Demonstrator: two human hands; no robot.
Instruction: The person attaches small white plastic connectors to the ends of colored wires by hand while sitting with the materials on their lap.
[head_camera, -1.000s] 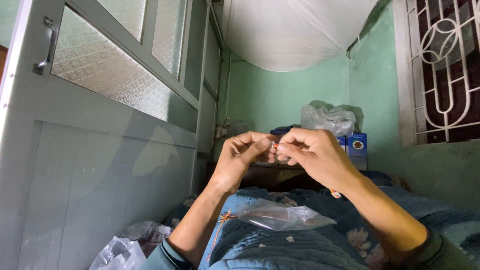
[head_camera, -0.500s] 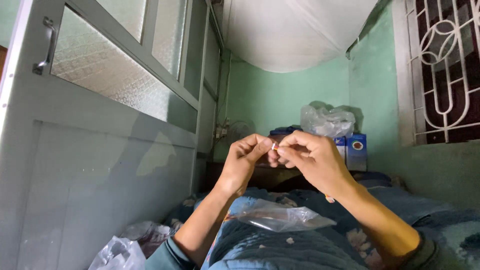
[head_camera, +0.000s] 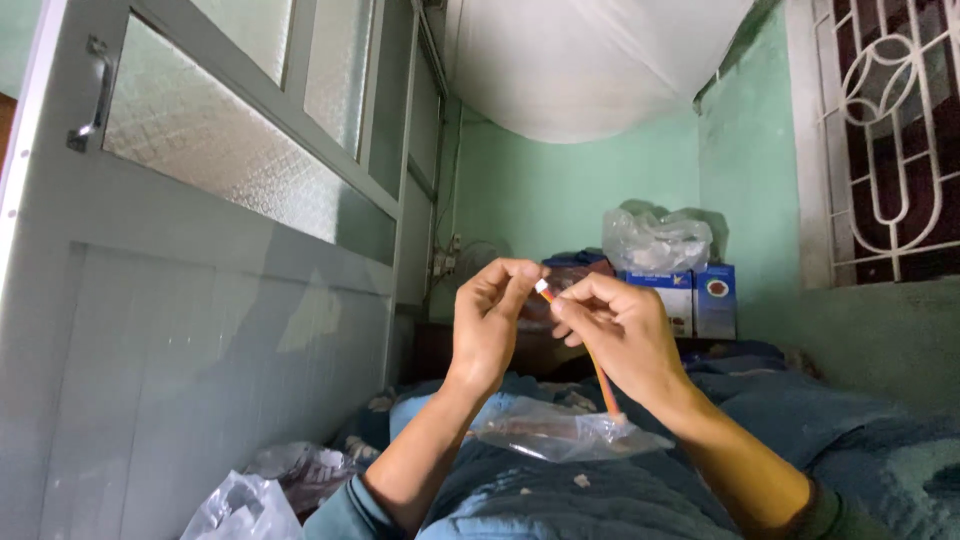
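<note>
— While the grey panelled door (head_camera: 200, 330) fills everything from nine to seven o'clock, what lies across the lower part?

— Blue bedding (head_camera: 800, 440), spreading from six to four o'clock, with mint-green walls (head_camera: 560, 190) behind at twelve and a white net canopy (head_camera: 590, 60) sagging above.

— And smaller than that?

— At three o'clock of the hands, a blue and white box (head_camera: 690, 295) with a crumpled clear bag (head_camera: 655, 240) on top. A clear plastic pouch (head_camera: 560, 432) lies on the bedding just under the hands, at six o'clock. More crumpled plastic (head_camera: 250, 500) sits at seven o'clock by the door.

— The hands?

— Both raised at centre. The left hand (head_camera: 490, 325) is curled, thumb and forefinger pinched close to the white tip. The right hand (head_camera: 620, 335) is closed round the thin orange wire (head_camera: 603, 385), fingertips gripping near its top.

— What does the wire look like?

— Slim, orange, perhaps several strands together; I cannot tell. It ends in a small white connector (head_camera: 543, 288) between the two hands, and trails down towards five o'clock into the pouch.
</note>
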